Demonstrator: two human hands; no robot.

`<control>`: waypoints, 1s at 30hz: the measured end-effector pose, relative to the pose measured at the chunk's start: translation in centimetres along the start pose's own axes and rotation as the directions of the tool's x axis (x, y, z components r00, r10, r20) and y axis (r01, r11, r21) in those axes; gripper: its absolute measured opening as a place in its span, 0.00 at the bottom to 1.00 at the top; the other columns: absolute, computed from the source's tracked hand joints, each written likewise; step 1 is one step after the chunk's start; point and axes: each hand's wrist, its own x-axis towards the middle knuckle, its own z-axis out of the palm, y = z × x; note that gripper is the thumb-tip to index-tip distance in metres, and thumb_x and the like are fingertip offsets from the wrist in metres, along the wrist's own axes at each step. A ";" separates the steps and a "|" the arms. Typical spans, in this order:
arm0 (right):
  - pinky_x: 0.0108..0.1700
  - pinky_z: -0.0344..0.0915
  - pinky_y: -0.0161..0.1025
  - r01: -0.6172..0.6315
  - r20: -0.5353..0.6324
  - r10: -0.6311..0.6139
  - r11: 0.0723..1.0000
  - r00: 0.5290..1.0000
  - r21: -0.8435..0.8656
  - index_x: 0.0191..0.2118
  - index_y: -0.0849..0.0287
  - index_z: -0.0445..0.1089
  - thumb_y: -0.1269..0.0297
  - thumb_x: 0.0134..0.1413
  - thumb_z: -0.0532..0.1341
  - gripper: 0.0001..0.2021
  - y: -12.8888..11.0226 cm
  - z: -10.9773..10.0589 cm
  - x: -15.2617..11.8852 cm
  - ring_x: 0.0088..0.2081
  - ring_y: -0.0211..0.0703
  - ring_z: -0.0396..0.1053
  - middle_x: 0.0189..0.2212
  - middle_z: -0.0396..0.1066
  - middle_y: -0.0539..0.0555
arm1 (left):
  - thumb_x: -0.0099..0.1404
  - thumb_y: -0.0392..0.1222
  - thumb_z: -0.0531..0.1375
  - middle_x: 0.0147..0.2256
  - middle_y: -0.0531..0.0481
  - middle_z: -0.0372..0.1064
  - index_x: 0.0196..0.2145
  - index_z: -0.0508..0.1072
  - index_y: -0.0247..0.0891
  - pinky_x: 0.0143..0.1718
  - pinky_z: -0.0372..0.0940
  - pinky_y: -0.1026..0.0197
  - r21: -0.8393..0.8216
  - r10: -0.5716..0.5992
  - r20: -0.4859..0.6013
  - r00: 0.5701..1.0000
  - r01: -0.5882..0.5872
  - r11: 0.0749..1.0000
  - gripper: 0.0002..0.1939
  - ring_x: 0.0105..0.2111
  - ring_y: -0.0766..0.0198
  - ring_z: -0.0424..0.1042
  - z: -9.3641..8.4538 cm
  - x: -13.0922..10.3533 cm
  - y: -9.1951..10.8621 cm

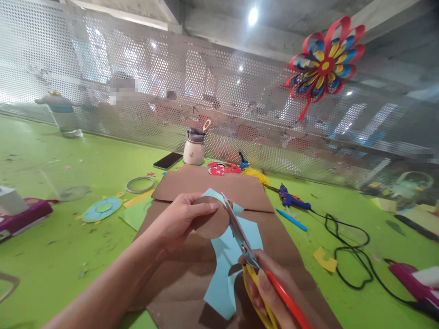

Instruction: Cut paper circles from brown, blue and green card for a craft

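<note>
My left hand (176, 217) pinches a round brown cardboard disc (212, 224), thumb on its front face. Light blue paper (224, 256) shows behind the disc's upper edge and hangs down in a curved strip. My right hand (265, 278) grips scissors (243, 246) with red and yellow handles. Their blades point up and away, along the right edge of the disc and over the blue paper. Whether the blades are cutting paper I cannot tell. Beneath both hands lies a large creased sheet of brown cardboard (185, 265).
On the green table (109, 274) stand a pink-white bottle (194, 151) and clear cups. A phone (168, 161), tape ring (140, 184), blue glue gun (293, 200), blue pen (291, 220) and black cord (350, 249) surround the cardboard. A paper flower (325, 66) hangs by the perforated screen.
</note>
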 end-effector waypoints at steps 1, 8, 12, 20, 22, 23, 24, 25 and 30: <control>0.43 0.70 0.48 -0.004 0.004 0.004 1.000 1.000 0.007 0.51 0.60 0.66 0.62 0.61 0.58 0.14 0.1 0.0 0.0 0.44 0.46 0.70 0.49 0.68 0.57 | 0.56 0.42 0.65 0.32 0.44 0.77 0.35 0.79 0.32 0.35 0.63 0.65 -0.003 -0.003 0.000 1.000 0.003 1.000 0.11 0.33 0.62 0.72 0.0 0.0 0.0; 0.29 0.69 0.36 -0.050 0.037 0.048 0.997 0.998 0.059 0.49 0.60 0.65 0.50 0.61 0.54 0.20 0.9 0.1 0.8 0.28 0.37 0.69 0.33 0.70 0.51 | 0.55 0.40 0.66 0.27 0.48 0.75 0.30 0.79 0.33 0.29 0.60 0.67 -0.005 -0.005 -0.009 1.000 0.005 1.000 0.07 0.27 0.66 0.70 0.2 -0.2 -0.1; 0.22 0.62 0.32 -0.086 0.053 0.082 0.994 0.995 0.071 0.49 0.56 0.64 0.33 0.51 0.50 0.33 1.4 0.3 1.4 0.21 0.35 0.62 0.23 0.61 0.48 | 0.56 0.38 0.65 0.25 0.50 0.74 0.26 0.78 0.33 0.29 0.60 0.68 -0.029 0.009 0.013 1.000 -0.009 1.000 0.05 0.27 0.67 0.69 0.3 -0.2 0.1; 0.24 0.62 0.34 -0.101 0.037 0.099 0.993 0.994 0.056 0.49 0.57 0.64 0.29 0.45 0.50 0.37 1.9 0.6 1.9 0.21 0.35 0.59 0.23 0.57 0.48 | 0.55 0.38 0.65 0.26 0.50 0.75 0.26 0.78 0.34 0.29 0.61 0.67 -0.004 -0.003 0.000 1.000 0.003 1.000 0.04 0.27 0.67 0.70 0.5 -0.4 0.2; 0.23 0.61 0.35 -0.106 0.032 0.105 0.993 0.994 0.051 0.49 0.56 0.65 0.28 0.45 0.50 0.38 1.9 0.6 2.0 0.21 0.36 0.58 0.23 0.57 0.48 | 0.54 0.38 0.65 0.26 0.49 0.76 0.25 0.78 0.34 0.28 0.61 0.67 0.009 -0.011 -0.005 1.000 0.011 1.000 0.04 0.26 0.66 0.70 0.6 -0.4 0.2; 0.23 0.60 0.35 -0.109 0.031 0.107 0.993 0.994 0.048 0.49 0.56 0.65 0.28 0.44 0.49 0.38 1.9 0.6 2.0 0.21 0.36 0.58 0.23 0.57 0.48 | 0.54 0.38 0.65 0.26 0.49 0.76 0.25 0.78 0.34 0.28 0.61 0.66 0.013 -0.011 -0.009 1.000 0.012 1.000 0.05 0.26 0.66 0.70 0.6 -0.5 0.2; 0.22 0.59 0.35 -0.112 0.030 0.110 0.993 0.993 0.045 0.49 0.56 0.65 0.28 0.44 0.49 0.38 1.9 0.6 2.0 0.20 0.36 0.57 0.23 0.57 0.48 | 0.54 0.38 0.65 0.25 0.48 0.76 0.25 0.78 0.34 0.27 0.61 0.66 0.017 -0.010 -0.010 1.000 0.010 1.000 0.05 0.26 0.65 0.70 0.6 -0.5 0.3; 0.22 0.59 0.34 -0.114 0.030 0.113 0.993 0.993 0.042 0.49 0.55 0.65 0.28 0.45 0.49 0.37 2.0 0.6 2.0 0.20 0.36 0.57 0.22 0.57 0.48 | 0.54 0.38 0.65 0.25 0.48 0.76 0.25 0.78 0.34 0.27 0.61 0.66 0.022 -0.007 -0.008 1.000 0.007 1.000 0.05 0.26 0.65 0.70 0.6 -0.5 0.3; 0.21 0.56 0.34 -0.117 0.027 0.117 0.993 0.993 0.023 0.49 0.54 0.65 0.29 0.46 0.50 0.36 1.9 0.6 1.8 0.20 0.36 0.55 0.21 0.55 0.47 | 0.55 0.37 0.64 0.25 0.49 0.76 0.24 0.78 0.34 0.28 0.61 0.66 0.036 -0.006 0.002 1.000 0.006 0.999 0.05 0.25 0.66 0.71 0.5 -0.5 0.3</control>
